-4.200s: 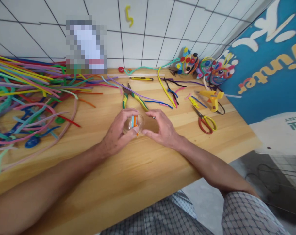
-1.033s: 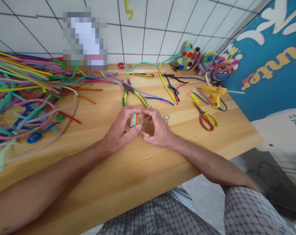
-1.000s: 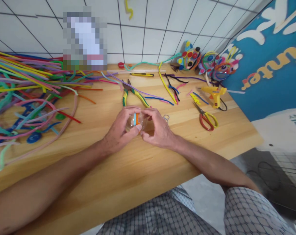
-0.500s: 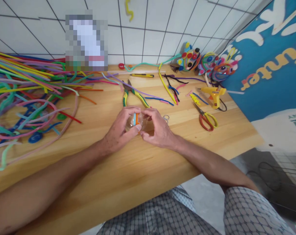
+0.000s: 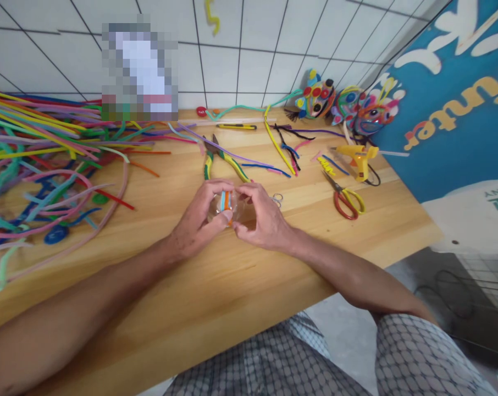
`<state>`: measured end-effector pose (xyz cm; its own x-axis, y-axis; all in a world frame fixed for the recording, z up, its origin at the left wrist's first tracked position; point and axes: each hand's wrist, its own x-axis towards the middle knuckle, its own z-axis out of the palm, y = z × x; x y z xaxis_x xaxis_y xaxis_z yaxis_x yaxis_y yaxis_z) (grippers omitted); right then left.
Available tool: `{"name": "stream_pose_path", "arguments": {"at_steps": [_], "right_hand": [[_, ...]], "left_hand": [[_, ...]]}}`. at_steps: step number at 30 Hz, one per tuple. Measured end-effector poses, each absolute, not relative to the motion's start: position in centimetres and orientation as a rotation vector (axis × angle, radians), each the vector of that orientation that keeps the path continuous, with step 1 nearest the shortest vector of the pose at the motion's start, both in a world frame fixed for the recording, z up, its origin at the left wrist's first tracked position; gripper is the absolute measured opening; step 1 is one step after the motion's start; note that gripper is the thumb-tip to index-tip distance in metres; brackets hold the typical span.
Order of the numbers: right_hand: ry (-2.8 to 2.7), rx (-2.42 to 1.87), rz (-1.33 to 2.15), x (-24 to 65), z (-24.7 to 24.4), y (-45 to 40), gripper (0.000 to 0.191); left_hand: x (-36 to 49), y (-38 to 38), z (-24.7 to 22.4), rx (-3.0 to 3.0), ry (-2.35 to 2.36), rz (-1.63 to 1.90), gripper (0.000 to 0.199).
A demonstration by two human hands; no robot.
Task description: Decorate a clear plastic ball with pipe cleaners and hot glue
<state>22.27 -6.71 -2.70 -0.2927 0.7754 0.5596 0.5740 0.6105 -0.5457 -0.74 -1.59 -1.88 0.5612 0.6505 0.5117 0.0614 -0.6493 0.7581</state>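
Between both hands is a clear ball (image 5: 220,203) with light-blue and orange bands across it. My left hand (image 5: 196,218) is closed around its left side, thumb lying over the bands. On the other side my right hand (image 5: 267,218) curls round the ball's right edge with fingers and thumb. Part of the ball is covered by the fingers. Just beyond the hands lie pliers (image 5: 234,165) with green and yellow handles. Small metal rings (image 5: 277,198) rest close to my right hand.
Many coloured pipe cleaners (image 5: 34,129) are heaped at left. Scissors (image 5: 345,202) and a yellow glue gun (image 5: 359,160) lie at right. A yellow utility knife (image 5: 236,126) is near the tiled wall. Decorated balls (image 5: 315,99) stand by the blue board (image 5: 442,132).
The whole view has shifted slightly. Both hands keep nearly the same grip, and the banded ball looks slightly turned between them.
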Motion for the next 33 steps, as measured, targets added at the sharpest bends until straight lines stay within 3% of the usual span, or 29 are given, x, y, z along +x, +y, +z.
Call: {"name": "stream_pose_path", "arguments": {"at_steps": [33], "right_hand": [[-1.966, -1.099, 0.4, 22.41, -2.48, -6.47, 0.079]], "left_hand": [[-0.91, -1.15, -2.16, 2.049, 0.601, 1.034, 0.045]]}}
